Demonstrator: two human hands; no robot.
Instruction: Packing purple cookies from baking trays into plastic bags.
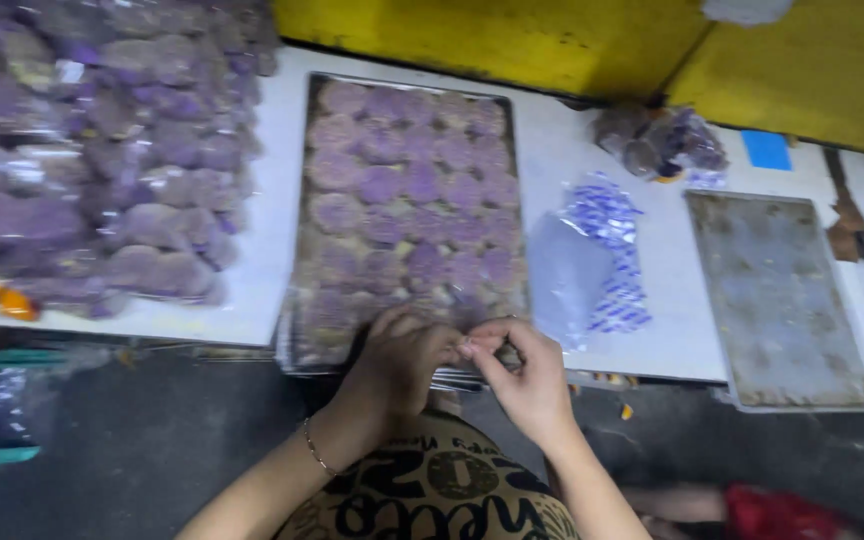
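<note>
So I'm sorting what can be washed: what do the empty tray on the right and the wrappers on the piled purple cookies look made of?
The empty tray looks like dull grey metal, stained and blotchy. The wrappers seem to be thin clear plastic film: shiny glints, with the purple showing through.

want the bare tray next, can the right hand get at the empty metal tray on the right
Probably yes: the empty metal tray lies uncovered to the side of the right hand, with only bare table between them.

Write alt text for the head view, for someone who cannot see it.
Two hands, left and right, meet at the near edge of a tray of purple cookies. Bagged cookies are piled left; an empty tray lies right.
</note>
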